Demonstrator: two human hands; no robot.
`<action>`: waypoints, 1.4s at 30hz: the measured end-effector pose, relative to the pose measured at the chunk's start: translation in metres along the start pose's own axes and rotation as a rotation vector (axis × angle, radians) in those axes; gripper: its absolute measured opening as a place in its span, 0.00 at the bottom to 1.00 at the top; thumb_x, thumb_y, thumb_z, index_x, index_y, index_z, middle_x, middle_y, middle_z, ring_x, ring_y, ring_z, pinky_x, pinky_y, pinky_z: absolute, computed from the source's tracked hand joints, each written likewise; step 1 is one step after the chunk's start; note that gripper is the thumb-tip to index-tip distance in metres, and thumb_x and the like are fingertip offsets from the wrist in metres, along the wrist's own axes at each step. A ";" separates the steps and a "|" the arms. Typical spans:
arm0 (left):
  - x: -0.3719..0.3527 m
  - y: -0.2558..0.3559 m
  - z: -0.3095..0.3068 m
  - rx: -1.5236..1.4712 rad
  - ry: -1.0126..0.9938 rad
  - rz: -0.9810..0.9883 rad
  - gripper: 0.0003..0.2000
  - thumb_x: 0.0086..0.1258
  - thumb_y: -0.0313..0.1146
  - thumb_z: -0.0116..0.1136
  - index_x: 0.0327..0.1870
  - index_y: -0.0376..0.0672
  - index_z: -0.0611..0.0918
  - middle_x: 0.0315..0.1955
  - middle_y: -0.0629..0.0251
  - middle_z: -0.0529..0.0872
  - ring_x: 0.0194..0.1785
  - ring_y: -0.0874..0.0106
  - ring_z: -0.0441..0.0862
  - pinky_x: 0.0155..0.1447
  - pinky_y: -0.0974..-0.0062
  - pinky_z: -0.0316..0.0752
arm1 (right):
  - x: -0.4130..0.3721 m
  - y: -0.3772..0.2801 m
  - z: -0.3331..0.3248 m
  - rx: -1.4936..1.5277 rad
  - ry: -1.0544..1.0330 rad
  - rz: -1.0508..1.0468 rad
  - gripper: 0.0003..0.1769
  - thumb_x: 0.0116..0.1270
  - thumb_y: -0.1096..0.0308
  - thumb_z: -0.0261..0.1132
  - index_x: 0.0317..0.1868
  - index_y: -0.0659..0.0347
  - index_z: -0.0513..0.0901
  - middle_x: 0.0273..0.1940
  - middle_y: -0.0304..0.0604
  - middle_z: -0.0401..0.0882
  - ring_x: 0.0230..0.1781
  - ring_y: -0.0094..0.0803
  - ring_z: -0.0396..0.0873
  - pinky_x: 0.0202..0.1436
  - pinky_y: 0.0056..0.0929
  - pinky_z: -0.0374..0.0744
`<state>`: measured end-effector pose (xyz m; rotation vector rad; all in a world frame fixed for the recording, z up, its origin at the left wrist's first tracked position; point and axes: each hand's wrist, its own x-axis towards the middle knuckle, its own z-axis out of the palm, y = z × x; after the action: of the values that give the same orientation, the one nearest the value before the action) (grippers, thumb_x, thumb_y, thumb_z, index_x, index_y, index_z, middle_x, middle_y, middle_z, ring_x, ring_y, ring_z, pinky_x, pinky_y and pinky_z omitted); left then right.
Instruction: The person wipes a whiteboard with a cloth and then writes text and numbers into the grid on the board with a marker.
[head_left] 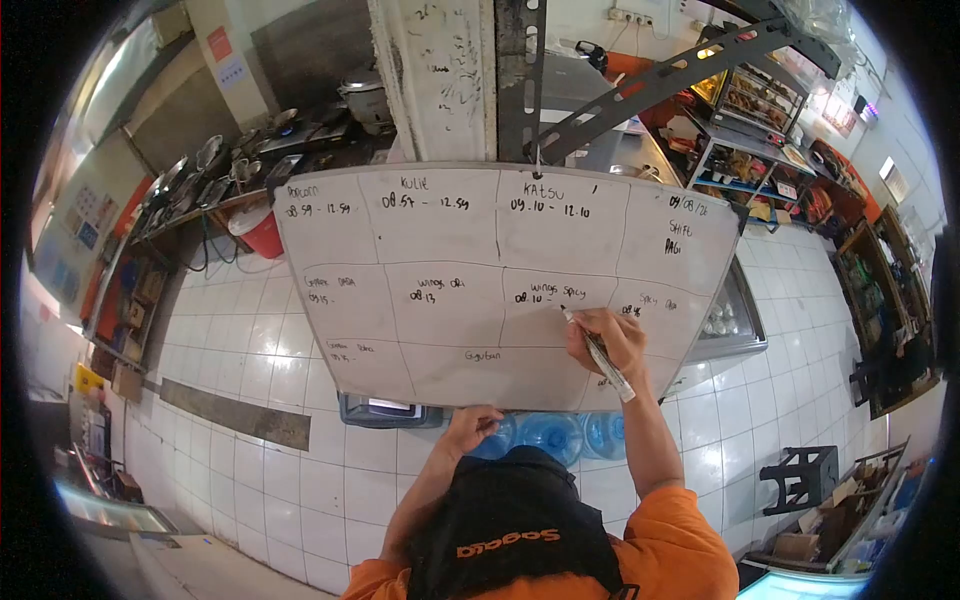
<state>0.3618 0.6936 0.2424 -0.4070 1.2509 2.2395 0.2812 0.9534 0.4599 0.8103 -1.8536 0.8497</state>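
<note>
A whiteboard (440,325) divided into a grid of handwritten labels and times hangs before me. My right hand (612,340) grips a white marker (610,372), its dark tip at the board just below the "Wings Spicy" entry. The marker's rear end sticks out below my palm. At the board's bottom edge is my left hand (472,430), fingers curled together; whether they hold the edge or anything else cannot be made out.
Blue water jugs (548,436) stand under the board, beside a dark-framed bin (388,412). A pillar (437,80) and metal bracket (660,75) rise behind. A black stool (798,478) is at right, a red bucket (260,230) at left.
</note>
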 end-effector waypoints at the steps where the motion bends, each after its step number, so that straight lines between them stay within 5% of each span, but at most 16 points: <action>1: -0.003 0.007 0.006 -0.112 0.040 -0.103 0.04 0.61 0.20 0.64 0.32 0.40 0.84 0.34 0.64 0.83 0.39 0.72 0.81 0.43 0.72 0.81 | 0.000 0.000 0.000 -0.007 0.001 -0.008 0.11 0.52 0.79 0.71 0.36 0.59 0.81 0.27 0.42 0.87 0.21 0.28 0.85 0.26 0.23 0.81; 4: -0.003 0.001 0.003 -0.063 0.022 -0.033 0.04 0.61 0.19 0.64 0.32 0.39 0.84 0.35 0.64 0.84 0.40 0.72 0.82 0.43 0.72 0.81 | 0.001 0.000 -0.005 0.052 -0.015 0.004 0.06 0.63 0.71 0.71 0.36 0.60 0.81 0.27 0.42 0.87 0.20 0.28 0.85 0.23 0.22 0.80; 8: 0.008 -0.022 -0.015 0.267 -0.054 0.245 0.06 0.58 0.20 0.65 0.36 0.39 0.83 0.33 0.65 0.84 0.34 0.72 0.81 0.35 0.75 0.77 | -0.018 -0.008 -0.018 0.184 -0.078 0.246 0.14 0.70 0.57 0.69 0.45 0.59 0.85 0.28 0.42 0.88 0.24 0.27 0.86 0.24 0.22 0.81; 10: 0.007 -0.019 -0.010 0.166 -0.023 0.173 0.07 0.57 0.20 0.66 0.36 0.39 0.83 0.32 0.66 0.83 0.33 0.72 0.81 0.34 0.76 0.78 | -0.010 -0.030 -0.018 0.386 -0.062 0.433 0.20 0.72 0.49 0.65 0.46 0.60 0.85 0.30 0.44 0.89 0.26 0.28 0.88 0.26 0.22 0.82; 13: -0.009 0.004 0.014 -0.031 0.096 -0.011 0.09 0.57 0.19 0.66 0.37 0.39 0.83 0.32 0.67 0.83 0.33 0.72 0.81 0.34 0.76 0.78 | -0.001 -0.048 -0.018 0.663 -0.020 0.486 0.20 0.76 0.53 0.61 0.51 0.64 0.82 0.39 0.53 0.89 0.34 0.39 0.90 0.32 0.29 0.88; 16: -0.022 0.027 0.038 -0.109 0.133 -0.074 0.07 0.57 0.19 0.65 0.28 0.40 0.78 0.28 0.67 0.79 0.26 0.74 0.75 0.28 0.78 0.71 | -0.003 -0.047 -0.016 1.155 -0.036 0.370 0.21 0.81 0.58 0.53 0.60 0.70 0.72 0.53 0.74 0.79 0.43 0.57 0.87 0.38 0.45 0.90; 19: -0.022 0.027 0.041 -0.117 0.112 -0.045 0.09 0.57 0.18 0.64 0.27 0.43 0.76 0.23 0.69 0.75 0.24 0.75 0.72 0.25 0.78 0.67 | 0.003 -0.057 -0.019 1.660 0.019 0.530 0.16 0.78 0.72 0.54 0.63 0.65 0.69 0.65 0.77 0.67 0.62 0.68 0.74 0.57 0.63 0.82; 22: -0.023 0.026 0.039 -0.112 0.055 -0.011 0.09 0.57 0.18 0.64 0.27 0.42 0.76 0.23 0.68 0.75 0.24 0.75 0.72 0.25 0.78 0.66 | 0.009 -0.069 -0.021 1.788 0.112 0.691 0.17 0.73 0.80 0.57 0.60 0.59 0.72 0.68 0.71 0.67 0.71 0.69 0.63 0.68 0.71 0.71; 25: -0.024 0.027 0.039 -0.094 0.074 -0.032 0.07 0.57 0.19 0.65 0.27 0.41 0.78 0.27 0.67 0.78 0.27 0.75 0.75 0.28 0.78 0.71 | 0.005 -0.059 -0.013 1.823 0.066 0.569 0.15 0.70 0.86 0.56 0.50 0.57 0.73 0.69 0.72 0.65 0.74 0.69 0.57 0.72 0.77 0.61; 28: -0.019 0.016 0.025 0.015 -0.008 0.063 0.05 0.58 0.21 0.66 0.29 0.41 0.81 0.30 0.66 0.81 0.33 0.74 0.79 0.34 0.78 0.78 | 0.005 -0.060 -0.011 1.714 0.094 0.566 0.12 0.70 0.86 0.52 0.39 0.57 0.70 0.62 0.71 0.74 0.71 0.71 0.61 0.70 0.78 0.61; 31: -0.015 0.014 0.014 -0.084 -0.026 -0.047 0.04 0.58 0.23 0.67 0.31 0.41 0.82 0.31 0.66 0.82 0.37 0.73 0.81 0.41 0.76 0.82 | -0.008 -0.039 -0.003 1.752 0.019 0.337 0.10 0.72 0.84 0.53 0.37 0.57 0.71 0.42 0.63 0.86 0.70 0.69 0.65 0.69 0.76 0.63; 35: -0.016 0.015 0.021 -0.074 0.060 -0.064 0.05 0.58 0.23 0.67 0.30 0.41 0.82 0.31 0.66 0.82 0.37 0.73 0.81 0.41 0.73 0.82 | -0.012 -0.045 -0.011 1.472 0.041 0.437 0.07 0.76 0.68 0.58 0.37 0.58 0.73 0.25 0.52 0.84 0.51 0.59 0.83 0.59 0.66 0.74; 37: -0.020 0.019 0.026 -0.081 0.084 -0.071 0.05 0.58 0.23 0.67 0.30 0.41 0.82 0.31 0.66 0.82 0.36 0.72 0.81 0.41 0.72 0.82 | -0.001 -0.056 -0.024 1.215 0.006 0.525 0.12 0.76 0.60 0.59 0.41 0.61 0.76 0.26 0.51 0.84 0.38 0.50 0.87 0.49 0.55 0.82; 39: -0.019 0.017 0.023 -0.078 0.065 -0.067 0.05 0.57 0.22 0.67 0.29 0.41 0.81 0.31 0.66 0.82 0.36 0.71 0.81 0.40 0.72 0.81 | 0.004 -0.053 -0.039 1.123 -0.087 0.633 0.12 0.71 0.64 0.64 0.48 0.63 0.79 0.29 0.50 0.85 0.30 0.39 0.86 0.40 0.41 0.84; 42: -0.016 0.013 0.018 -0.108 0.060 -0.073 0.05 0.57 0.21 0.68 0.31 0.41 0.82 0.31 0.66 0.83 0.36 0.71 0.82 0.39 0.73 0.81 | 0.007 -0.036 -0.028 0.588 -0.100 0.426 0.17 0.68 0.66 0.66 0.55 0.65 0.80 0.33 0.49 0.86 0.26 0.32 0.85 0.33 0.29 0.84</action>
<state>0.3674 0.6989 0.2687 -0.5560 1.1295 2.2544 0.3208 0.9552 0.4841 0.8235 -1.9154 1.7030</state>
